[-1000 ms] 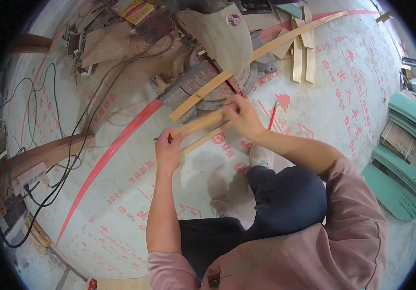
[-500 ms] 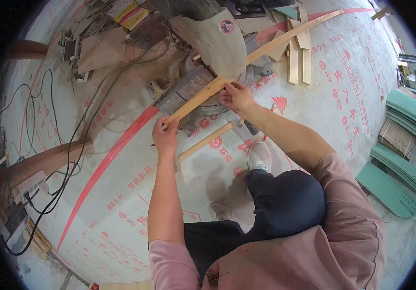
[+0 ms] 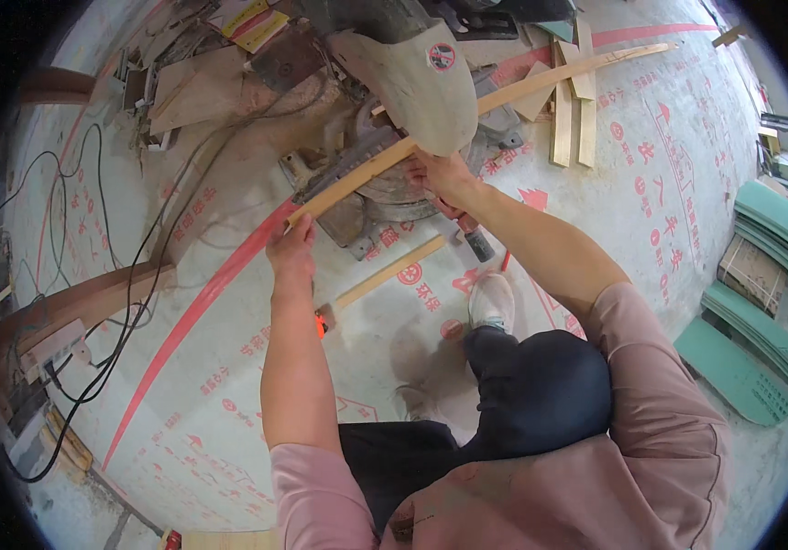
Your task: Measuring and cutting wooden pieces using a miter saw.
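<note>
A long, narrow wooden strip (image 3: 348,187) runs diagonally across the bed of a mitre saw (image 3: 399,197). It passes beneath the saw's pale blade guard (image 3: 412,87) and reaches far out to the upper right. My left hand (image 3: 293,246) is closed around the strip's near left end. Close to the guard's lower edge, my right hand (image 3: 447,178) has its fingers curled against the strip's near side; the fingertips are partly hidden. A dark knob-like handle (image 3: 478,246) juts out below my right wrist.
A short wooden strip (image 3: 389,270) lies on the printed floor covering near my shoe (image 3: 492,298). An orange-and-black item (image 3: 322,323) sits beside my left forearm. Offcuts (image 3: 562,124) lie right of the saw, green boards (image 3: 733,371) farther right, black cables (image 3: 124,339) at left.
My left hand has moved left and slightly nearer with the strip's end. My right hand has come in below the guard. The orange-and-black item has come into sight by my left forearm.
</note>
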{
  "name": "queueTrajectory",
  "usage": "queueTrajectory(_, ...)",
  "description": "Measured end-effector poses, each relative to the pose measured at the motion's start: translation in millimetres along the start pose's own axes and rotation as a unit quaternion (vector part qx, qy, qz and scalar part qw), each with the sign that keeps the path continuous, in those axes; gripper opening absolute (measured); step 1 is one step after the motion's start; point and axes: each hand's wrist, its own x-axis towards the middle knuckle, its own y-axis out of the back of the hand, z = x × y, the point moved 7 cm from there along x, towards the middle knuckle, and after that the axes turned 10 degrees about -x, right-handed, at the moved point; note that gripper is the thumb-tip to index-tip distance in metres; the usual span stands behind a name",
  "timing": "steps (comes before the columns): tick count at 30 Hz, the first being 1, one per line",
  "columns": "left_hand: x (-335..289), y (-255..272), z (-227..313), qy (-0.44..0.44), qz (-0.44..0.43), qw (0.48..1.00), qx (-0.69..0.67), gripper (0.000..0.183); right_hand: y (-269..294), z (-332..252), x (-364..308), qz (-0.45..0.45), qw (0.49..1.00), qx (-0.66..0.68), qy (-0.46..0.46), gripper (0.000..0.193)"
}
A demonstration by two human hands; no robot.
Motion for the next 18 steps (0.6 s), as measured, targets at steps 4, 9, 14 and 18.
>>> queueTrajectory(4, 3, 1, -2, 0.002, 0.013, 1.0, 0.006, 0.031, -2, -10, 12, 0.005, 1.0, -0.018, -0.002, 0.019)
queueTrajectory(9, 3, 5, 0, 0.004, 0.021, 1.0, 0.002, 0.032, -8, -34, 4, -0.003, 0.988, -0.148, -0.033, 0.015)
queueTrajectory(14, -12, 2, 2, -0.053, 0.078, 0.996, -0.005, 0.027, -9, -29, 15, -0.024, 0.981, -0.193, 0.0, 0.014)
queueTrajectory(18, -37, -9, 11, -0.085, 0.154, 0.979, 0.101, 0.021, -3, -9, 28, 0.056, 0.982, -0.167, 0.064, 0.013)
